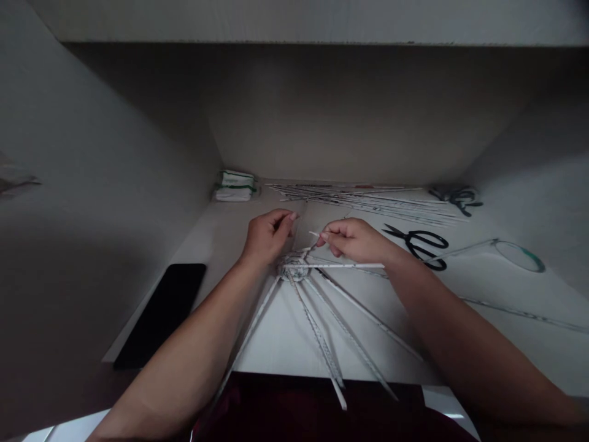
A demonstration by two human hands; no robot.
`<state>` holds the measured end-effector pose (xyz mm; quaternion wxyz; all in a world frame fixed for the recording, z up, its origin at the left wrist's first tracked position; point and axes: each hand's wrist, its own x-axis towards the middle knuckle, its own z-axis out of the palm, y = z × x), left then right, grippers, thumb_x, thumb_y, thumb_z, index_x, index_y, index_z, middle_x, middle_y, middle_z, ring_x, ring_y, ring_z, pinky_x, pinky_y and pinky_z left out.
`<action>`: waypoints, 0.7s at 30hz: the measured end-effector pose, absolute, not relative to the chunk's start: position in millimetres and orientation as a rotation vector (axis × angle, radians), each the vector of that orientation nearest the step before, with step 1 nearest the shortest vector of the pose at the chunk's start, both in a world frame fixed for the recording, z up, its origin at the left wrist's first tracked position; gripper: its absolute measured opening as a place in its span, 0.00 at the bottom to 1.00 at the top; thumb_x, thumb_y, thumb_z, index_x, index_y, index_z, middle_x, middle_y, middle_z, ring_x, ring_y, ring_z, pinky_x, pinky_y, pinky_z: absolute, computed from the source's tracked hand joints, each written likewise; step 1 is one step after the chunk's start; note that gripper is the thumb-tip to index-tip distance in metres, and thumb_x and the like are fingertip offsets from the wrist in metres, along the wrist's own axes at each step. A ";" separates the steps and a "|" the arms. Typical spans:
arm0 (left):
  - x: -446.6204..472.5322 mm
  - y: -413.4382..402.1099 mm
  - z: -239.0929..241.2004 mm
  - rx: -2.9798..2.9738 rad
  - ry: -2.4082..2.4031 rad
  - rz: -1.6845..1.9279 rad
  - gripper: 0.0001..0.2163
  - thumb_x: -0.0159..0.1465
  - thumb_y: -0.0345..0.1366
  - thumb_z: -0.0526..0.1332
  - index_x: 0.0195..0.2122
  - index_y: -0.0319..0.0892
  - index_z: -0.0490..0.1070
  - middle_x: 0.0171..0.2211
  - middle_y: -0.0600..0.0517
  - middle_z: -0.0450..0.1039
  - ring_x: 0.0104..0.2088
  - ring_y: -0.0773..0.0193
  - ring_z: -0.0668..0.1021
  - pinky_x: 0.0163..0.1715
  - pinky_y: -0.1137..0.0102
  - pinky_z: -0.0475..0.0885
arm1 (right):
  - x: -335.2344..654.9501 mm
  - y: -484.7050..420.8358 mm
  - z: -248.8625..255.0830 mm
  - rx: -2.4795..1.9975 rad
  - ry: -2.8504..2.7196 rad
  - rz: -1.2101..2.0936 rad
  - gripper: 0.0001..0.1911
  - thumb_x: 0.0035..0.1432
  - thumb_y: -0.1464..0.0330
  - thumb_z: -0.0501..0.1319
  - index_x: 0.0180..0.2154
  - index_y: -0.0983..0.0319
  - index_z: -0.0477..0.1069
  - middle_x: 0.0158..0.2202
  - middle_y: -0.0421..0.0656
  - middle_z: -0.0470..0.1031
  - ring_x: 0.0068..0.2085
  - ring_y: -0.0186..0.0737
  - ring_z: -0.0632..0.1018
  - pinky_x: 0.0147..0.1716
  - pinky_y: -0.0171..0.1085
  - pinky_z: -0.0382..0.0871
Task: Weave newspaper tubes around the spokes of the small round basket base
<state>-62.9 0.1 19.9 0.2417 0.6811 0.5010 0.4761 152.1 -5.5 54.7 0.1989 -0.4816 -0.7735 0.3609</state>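
Observation:
A small round woven piece [293, 270] rests on the white table, with several thin rolled-paper sticks [319, 331] fanning out from it, mostly towards me and to the right. Just above its right side, my right hand [347, 238] pinches a paper stick [314, 233] between thumb and forefinger, its pale tip poking out to the left. Over the piece's upper left, my left hand [271, 234] is closed, thumb against curled fingers. Whatever those fingers hold, if anything, is too small to make out.
Black-handled scissors [416, 240] lie right of my right hand. Behind are a pile of paper sticks [363, 201], a plastic-wrapped white pack [235, 186] and a dark tool [461, 197]. A black flat slab [161, 313] lies left; a teal-edged clear loop [522, 256] right. Walls and a shelf [294, 24] enclose the table.

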 end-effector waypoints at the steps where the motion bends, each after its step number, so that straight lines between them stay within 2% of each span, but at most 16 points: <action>1: -65.0 2.8 17.2 1.828 1.346 1.268 0.15 0.61 0.45 0.58 0.38 0.40 0.77 0.24 0.52 0.74 0.26 0.66 0.74 0.27 0.73 0.64 | 153.4 -4.1 53.2 -1.369 -2.143 1.035 0.15 0.61 0.59 0.55 0.36 0.62 0.75 0.20 0.37 0.71 0.18 0.30 0.65 0.19 0.31 0.55; 4: -69.8 8.2 7.2 1.824 1.264 0.955 0.13 0.52 0.44 0.66 0.34 0.40 0.78 0.27 0.51 0.76 0.27 0.65 0.74 0.27 0.74 0.65 | 156.1 -0.8 48.5 -1.441 -2.118 1.049 0.12 0.60 0.60 0.56 0.37 0.61 0.72 0.20 0.37 0.72 0.17 0.30 0.66 0.19 0.31 0.55; 7: -70.5 9.1 -2.6 1.872 1.220 0.746 0.13 0.48 0.42 0.68 0.33 0.41 0.79 0.27 0.51 0.77 0.28 0.64 0.75 0.27 0.73 0.67 | 156.6 0.7 45.8 -1.421 -2.203 0.833 0.07 0.56 0.64 0.60 0.33 0.61 0.73 0.22 0.38 0.74 0.20 0.31 0.69 0.22 0.31 0.56; 11: -67.4 7.4 -6.4 2.009 1.271 0.711 0.11 0.52 0.41 0.66 0.34 0.43 0.80 0.29 0.51 0.77 0.30 0.63 0.75 0.30 0.71 0.67 | 154.4 -0.5 48.3 -1.392 -2.323 0.512 0.05 0.54 0.67 0.63 0.29 0.60 0.76 0.25 0.40 0.75 0.26 0.34 0.71 0.26 0.33 0.56; 15: -65.3 6.6 -2.3 2.056 1.252 0.783 0.08 0.55 0.40 0.64 0.30 0.43 0.79 0.29 0.51 0.75 0.30 0.64 0.75 0.31 0.72 0.66 | 152.8 -5.3 54.7 -1.395 -2.374 0.383 0.05 0.55 0.67 0.62 0.30 0.60 0.77 0.27 0.41 0.77 0.28 0.36 0.72 0.28 0.34 0.57; 21: -62.6 3.4 3.7 1.815 1.018 0.987 0.09 0.60 0.42 0.61 0.35 0.41 0.73 0.36 0.50 0.75 0.33 0.66 0.74 0.33 0.73 0.67 | 154.7 -18.1 69.7 -1.327 -2.360 0.058 0.06 0.58 0.68 0.59 0.34 0.60 0.75 0.29 0.42 0.77 0.31 0.40 0.73 0.32 0.37 0.56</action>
